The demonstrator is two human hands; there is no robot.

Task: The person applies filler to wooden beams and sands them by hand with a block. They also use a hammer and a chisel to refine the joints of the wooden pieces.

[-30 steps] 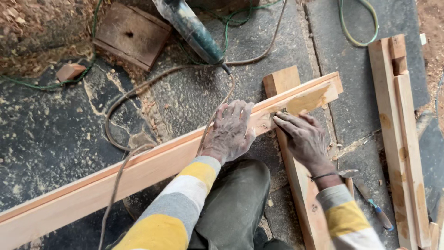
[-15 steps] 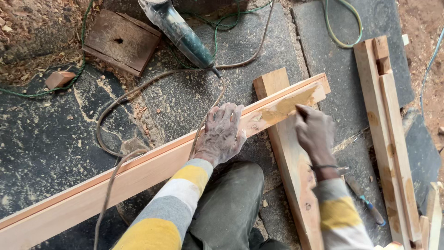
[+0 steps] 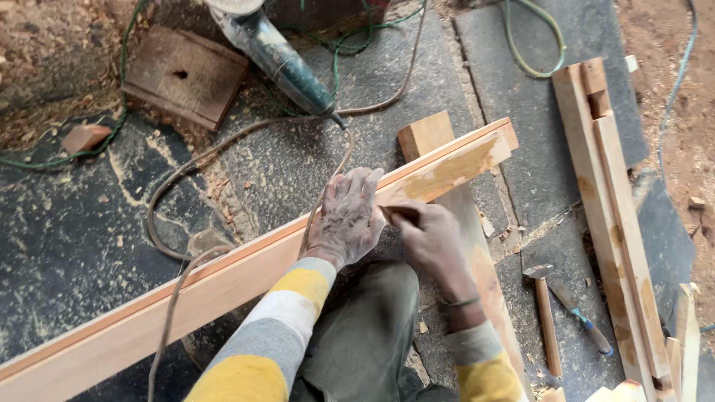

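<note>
Fingers (image 3: 365, 186) of the left hand (image 3: 346, 219) lie spread flat on the long plank (image 3: 223, 286), while the right hand (image 3: 432, 238) just beside pinches a small dark tool (image 3: 398, 214) against it.

Yellow-and-grey striped sleeves (image 3: 287, 316), pale wooden beam (image 3: 186, 298), green cable (image 3: 89, 141).

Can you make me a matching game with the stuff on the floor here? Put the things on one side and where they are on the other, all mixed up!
Things:
1. grinder
2. hammer
3. left hand
4. small block

Places:
A. on the long plank
B. far left, on the sawdust
C. top, with a cable
D. bottom right, beside a screwdriver

Pairs: 1-C, 2-D, 3-A, 4-B
</note>
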